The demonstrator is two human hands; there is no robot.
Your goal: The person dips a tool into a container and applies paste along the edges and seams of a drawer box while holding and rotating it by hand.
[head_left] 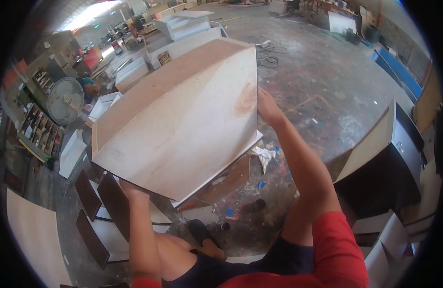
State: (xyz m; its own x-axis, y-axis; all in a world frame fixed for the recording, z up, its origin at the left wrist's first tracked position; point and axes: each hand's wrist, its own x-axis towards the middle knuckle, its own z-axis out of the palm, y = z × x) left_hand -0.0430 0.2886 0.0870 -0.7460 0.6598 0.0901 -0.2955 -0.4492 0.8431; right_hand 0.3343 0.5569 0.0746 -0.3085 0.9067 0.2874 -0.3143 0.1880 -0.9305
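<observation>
A large wooden box-like panel piece (183,115), pale on its broad face and browner along its upper side, is held up tilted in front of me. My right hand (268,106) grips its right edge, with the fingers partly hidden behind it. Under the lower left edge is my left hand (134,190), its fingers hidden by the piece. A white-edged board (219,170) shows along the piece's lower right side. Below, a white cloth (264,157) lies on the stained floor.
Dark-fronted drawers (93,242) stand at the lower left, near a pale board (36,235). A dark cabinet (384,177) is on the right. A fan (65,101) and shelves (39,127) are at the left. White boxes (183,26) stand behind.
</observation>
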